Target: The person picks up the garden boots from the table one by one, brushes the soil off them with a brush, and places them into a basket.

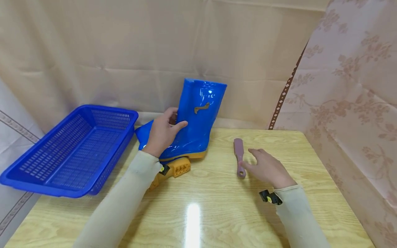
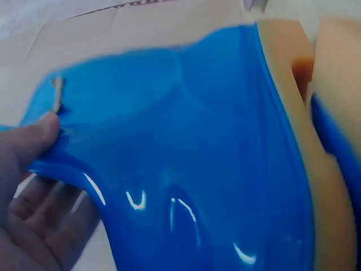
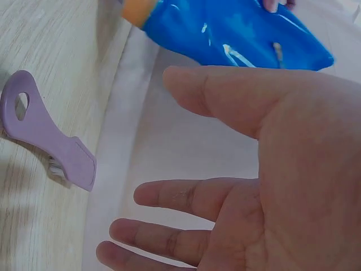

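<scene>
A glossy blue rain boot (image 1: 200, 125) with a yellow sole stands nearly upright, a brown smear (image 1: 202, 107) on its shaft. My left hand (image 1: 162, 133) grips the shaft, thumb on the near side and fingers behind, as the left wrist view also shows. Beneath and in front, a second boot lies tipped over with its yellow sole (image 1: 182, 166) showing; my left forearm hides part of it. To the right lies a mauve scrub brush (image 1: 238, 148), handle toward me and bristles down (image 3: 56, 167). My right hand (image 1: 268, 168) hovers beside the brush with fingers extended, holding nothing.
A blue perforated plastic basket (image 1: 69, 193) stands at the left of the wood-grain table (image 1: 223, 213). A beige curtain (image 1: 124, 51) hangs behind the table, and a floral cloth (image 1: 356, 86) on the right.
</scene>
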Demonstrator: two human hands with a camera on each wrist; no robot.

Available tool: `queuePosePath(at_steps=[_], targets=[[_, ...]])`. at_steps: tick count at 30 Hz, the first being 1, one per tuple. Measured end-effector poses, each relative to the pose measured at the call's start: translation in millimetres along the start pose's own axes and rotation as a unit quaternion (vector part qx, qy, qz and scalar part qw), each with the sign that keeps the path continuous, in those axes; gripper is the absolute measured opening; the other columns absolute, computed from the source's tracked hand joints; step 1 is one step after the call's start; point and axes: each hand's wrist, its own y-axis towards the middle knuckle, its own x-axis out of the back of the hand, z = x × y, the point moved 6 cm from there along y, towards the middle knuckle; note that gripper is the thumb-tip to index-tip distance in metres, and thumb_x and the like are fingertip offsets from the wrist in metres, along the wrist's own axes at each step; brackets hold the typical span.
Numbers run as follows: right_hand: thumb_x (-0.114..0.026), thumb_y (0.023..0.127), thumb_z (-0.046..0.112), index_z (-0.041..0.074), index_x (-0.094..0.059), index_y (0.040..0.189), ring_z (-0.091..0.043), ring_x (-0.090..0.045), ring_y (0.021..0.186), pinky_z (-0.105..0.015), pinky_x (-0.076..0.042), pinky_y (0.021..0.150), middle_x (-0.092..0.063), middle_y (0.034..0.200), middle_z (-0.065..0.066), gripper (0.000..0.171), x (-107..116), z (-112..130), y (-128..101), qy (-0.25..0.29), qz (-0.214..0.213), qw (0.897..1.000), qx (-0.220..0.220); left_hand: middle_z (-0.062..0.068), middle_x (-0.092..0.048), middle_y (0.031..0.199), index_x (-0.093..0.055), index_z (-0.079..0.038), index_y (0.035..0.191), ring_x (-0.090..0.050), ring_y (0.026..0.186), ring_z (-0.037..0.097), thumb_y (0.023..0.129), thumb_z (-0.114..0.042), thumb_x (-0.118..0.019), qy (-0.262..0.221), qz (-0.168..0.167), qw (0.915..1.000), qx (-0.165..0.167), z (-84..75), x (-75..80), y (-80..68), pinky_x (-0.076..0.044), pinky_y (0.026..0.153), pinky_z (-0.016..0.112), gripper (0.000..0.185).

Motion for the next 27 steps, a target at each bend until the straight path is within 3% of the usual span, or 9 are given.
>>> queuePosePath(at_steps=[5, 9, 17, 27], targets=[[-0.05, 0.101, 0.064, -0.002, -0.039, 0.156, -0.054, -0.041, 0.14, -0.07, -0.038, 0.108, -0.04, 0.156, -0.033, 0.086, -2, 1, 1, -0.003, 0.004, 1.0, -0.001, 0.006, -0.073, 0.112, -0.062, -0.015, 0.135, -0.069, 0.103, 0.023, 0.095, -0.032, -0.076, 0.003, -0.069, 0.997, -0.036, -9.5, 16.9, -9.4, -0.059, 0.091, 0.046, 0.045], [-0.051, 0.102, 0.061, -0.003, -0.039, 0.156, -0.055, -0.04, 0.14, -0.07, -0.037, 0.108, -0.039, 0.156, -0.034, 0.084, -4, 2, 4, -0.004, 0.003, 1.0, -0.001, 0.007, -0.074, 0.112, -0.063, -0.014, 0.134, -0.07, 0.103, 0.023, 0.094, -0.029, -0.078, 0.009, -0.089, 0.9948, -0.048, -11.4, 22.9, -19.7, -0.06, 0.089, 0.045, 0.045], [-0.055, 0.103, 0.055, -0.004, -0.042, 0.153, -0.056, -0.037, 0.142, -0.071, -0.036, 0.109, -0.041, 0.154, -0.034, 0.079, -11, 1, 9, -0.009, -0.002, 1.0, -0.005, 0.01, -0.072, 0.12, -0.058, -0.011, 0.139, -0.069, 0.109, 0.025, 0.095, -0.029, -0.077, 0.0, -0.058, 0.9973, -0.044, -3.6, 21.3, -25.6, -0.06, 0.091, 0.045, 0.052], [-0.058, 0.101, 0.055, -0.008, -0.047, 0.148, -0.055, -0.049, 0.132, -0.068, -0.044, 0.103, -0.051, 0.146, -0.034, 0.079, -17, -9, 20, -0.017, 0.001, 1.0, -0.016, 0.008, -0.069, 0.125, -0.055, -0.011, 0.144, -0.067, 0.114, 0.024, 0.096, -0.033, -0.075, -0.009, -0.009, 0.9991, -0.041, 3.0, 17.3, -23.0, -0.058, 0.095, 0.044, 0.056]])
